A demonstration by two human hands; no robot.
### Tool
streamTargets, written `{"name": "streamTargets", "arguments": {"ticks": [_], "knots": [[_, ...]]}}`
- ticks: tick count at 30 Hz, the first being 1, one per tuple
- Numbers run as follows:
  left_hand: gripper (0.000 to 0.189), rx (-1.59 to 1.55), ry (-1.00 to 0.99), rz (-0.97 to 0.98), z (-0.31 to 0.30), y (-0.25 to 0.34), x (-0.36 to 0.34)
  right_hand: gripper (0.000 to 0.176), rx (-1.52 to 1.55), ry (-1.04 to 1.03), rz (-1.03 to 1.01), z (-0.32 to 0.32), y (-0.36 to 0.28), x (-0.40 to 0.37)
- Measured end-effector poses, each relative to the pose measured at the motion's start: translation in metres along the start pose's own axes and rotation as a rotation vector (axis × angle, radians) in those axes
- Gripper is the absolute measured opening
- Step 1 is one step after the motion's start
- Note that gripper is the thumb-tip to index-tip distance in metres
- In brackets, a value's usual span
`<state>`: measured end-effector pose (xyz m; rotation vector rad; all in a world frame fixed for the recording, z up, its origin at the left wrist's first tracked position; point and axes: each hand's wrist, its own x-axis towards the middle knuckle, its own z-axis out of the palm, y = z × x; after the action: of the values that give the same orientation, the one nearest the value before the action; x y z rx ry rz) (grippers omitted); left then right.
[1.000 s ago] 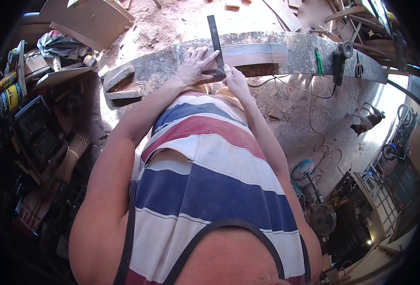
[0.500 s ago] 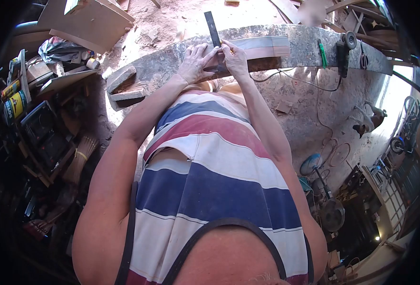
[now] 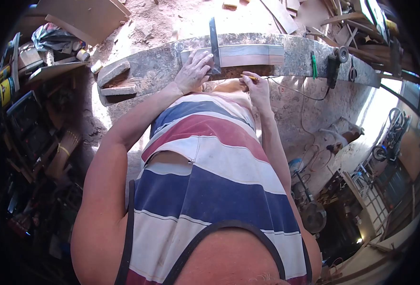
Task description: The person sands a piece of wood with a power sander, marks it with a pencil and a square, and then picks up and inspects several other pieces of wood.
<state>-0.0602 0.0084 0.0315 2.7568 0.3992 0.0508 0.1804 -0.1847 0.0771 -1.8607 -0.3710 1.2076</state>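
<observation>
A light wooden board (image 3: pixel 251 55) lies along the bench, and a dark try square (image 3: pixel 214 40) crosses it. My left hand (image 3: pixel 195 72) rests over the left part of the board, its fingers curled against the square and holding it there. My right hand (image 3: pixel 258 92) is just off the bench's near edge, pinching a yellow pencil (image 3: pixel 250 77) whose tip points left. The pencil is apart from the board and the square.
The worn bench (image 3: pixel 162 61) also carries wood blocks (image 3: pixel 115 72), a green-handled tool (image 3: pixel 314 65), an angle grinder (image 3: pixel 333 66) and scissors (image 3: pixel 352 72). A cord hangs below. A dog (image 3: pixel 345 137) and a fan (image 3: pixel 313 216) are at right; cluttered shelves stand left.
My right hand has drawn back from the square toward me and to the right, still with the pencil. My left hand stays at the square. The whole view has shifted slightly.
</observation>
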Motion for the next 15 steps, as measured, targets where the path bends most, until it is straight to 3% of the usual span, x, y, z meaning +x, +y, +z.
{"name": "streamTargets", "arguments": {"ticks": [1,4,5,8,10,15], "knots": [[0.041,-0.070,0.109,-0.038,-0.006,0.004,-0.002,0.027,-0.007,-0.075,-0.015,-0.004,-0.005,0.009],[0.033,-0.544,-0.058,-0.365,-0.030,0.010,-0.016,0.027,-0.226,-0.166,-0.019,-0.014,-0.017,0.041],[0.032,-0.515,0.132,-0.327,-0.033,0.008,-0.025,0.026,-0.284,-0.175,-0.098,-0.015,-0.021,0.052],[0.032,-0.563,0.170,-0.714,-0.051,0.009,-0.045,0.027,-0.313,-0.276,-0.043,-0.007,-0.068,0.074],[0.032,-0.382,0.264,-0.869,-0.021,-0.011,-0.069,0.031,-0.531,-0.393,-0.157,-0.005,-0.079,0.105],[0.035,-0.170,0.344,-1.017,0.074,-0.043,-0.121,0.034,-0.578,-0.732,-0.211,0.015,-0.112,0.165]]}}
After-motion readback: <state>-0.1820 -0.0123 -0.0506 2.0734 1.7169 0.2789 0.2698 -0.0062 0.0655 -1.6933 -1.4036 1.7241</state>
